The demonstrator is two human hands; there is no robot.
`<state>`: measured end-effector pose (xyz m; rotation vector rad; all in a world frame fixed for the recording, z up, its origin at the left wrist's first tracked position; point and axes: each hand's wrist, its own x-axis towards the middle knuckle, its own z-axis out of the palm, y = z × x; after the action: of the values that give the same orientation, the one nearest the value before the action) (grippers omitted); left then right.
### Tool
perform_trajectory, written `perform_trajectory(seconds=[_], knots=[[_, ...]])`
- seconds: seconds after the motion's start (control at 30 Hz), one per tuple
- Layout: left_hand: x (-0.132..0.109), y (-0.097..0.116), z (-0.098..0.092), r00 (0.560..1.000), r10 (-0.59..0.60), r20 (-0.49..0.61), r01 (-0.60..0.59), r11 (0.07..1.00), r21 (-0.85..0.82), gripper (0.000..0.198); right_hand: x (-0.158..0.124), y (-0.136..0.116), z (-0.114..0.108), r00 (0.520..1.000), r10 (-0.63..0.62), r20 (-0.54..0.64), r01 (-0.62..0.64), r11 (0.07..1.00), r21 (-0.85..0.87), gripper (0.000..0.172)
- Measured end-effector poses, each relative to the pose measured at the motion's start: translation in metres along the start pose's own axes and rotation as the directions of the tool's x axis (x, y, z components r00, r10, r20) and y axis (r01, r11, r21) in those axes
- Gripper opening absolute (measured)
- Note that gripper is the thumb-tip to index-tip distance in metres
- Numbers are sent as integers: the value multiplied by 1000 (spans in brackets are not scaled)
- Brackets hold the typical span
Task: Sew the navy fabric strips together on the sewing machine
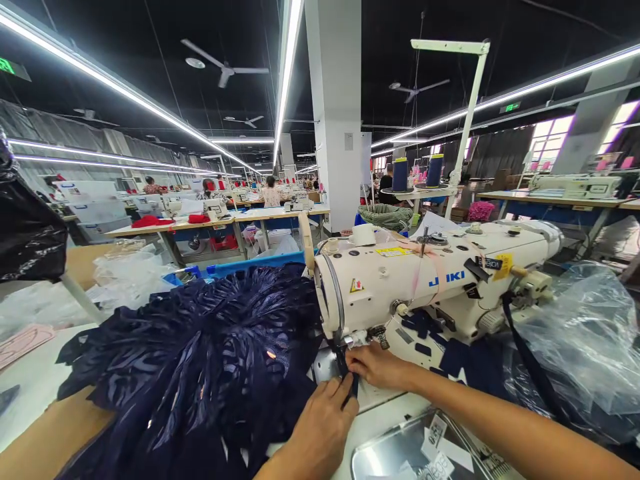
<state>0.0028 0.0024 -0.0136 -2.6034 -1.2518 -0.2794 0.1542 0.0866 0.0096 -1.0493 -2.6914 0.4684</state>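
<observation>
A white sewing machine (380,280) marked JUKI stands across the table before me. My left hand (325,417) presses its fingertips together on a narrow strip of dark navy fabric (354,385) just in front of the needle area. Close by on the right, my right hand (375,365) is closed at the same strip, right under the machine head; its fingertips are partly hidden. A large heap of navy lace-like fabric (210,347) lies to the left of the machine, spreading over the table edge.
Small navy fabric pieces (423,349) lie on the machine bed. Clear plastic bags (585,333) bulge at the right. A metal tray (385,450) with paper labels sits at the front. Two navy thread cones (400,175) stand behind the machine. Other workers sit at distant tables.
</observation>
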Motion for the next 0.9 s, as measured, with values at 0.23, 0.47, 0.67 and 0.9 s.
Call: perform_trajectory(seconds=[0.23,0.47,0.67,0.9], knots=[[6,-2,-11,998,-35,60,43,989,-139,31,-3,-2,-7,995,72,74,-66,995,-73,14],[3,-6,-9,995,-52,83,68,979,-194,37,-10,7,9,984,-171,-50,153,954,-258,16],[1,-5,-4,1000,-21,-23,17,989,-144,38,-23,18,14,880,-473,-36,405,789,-463,21],[17,0,13,992,-62,-106,66,997,35,32,-17,34,13,861,-506,-48,410,748,-522,31]])
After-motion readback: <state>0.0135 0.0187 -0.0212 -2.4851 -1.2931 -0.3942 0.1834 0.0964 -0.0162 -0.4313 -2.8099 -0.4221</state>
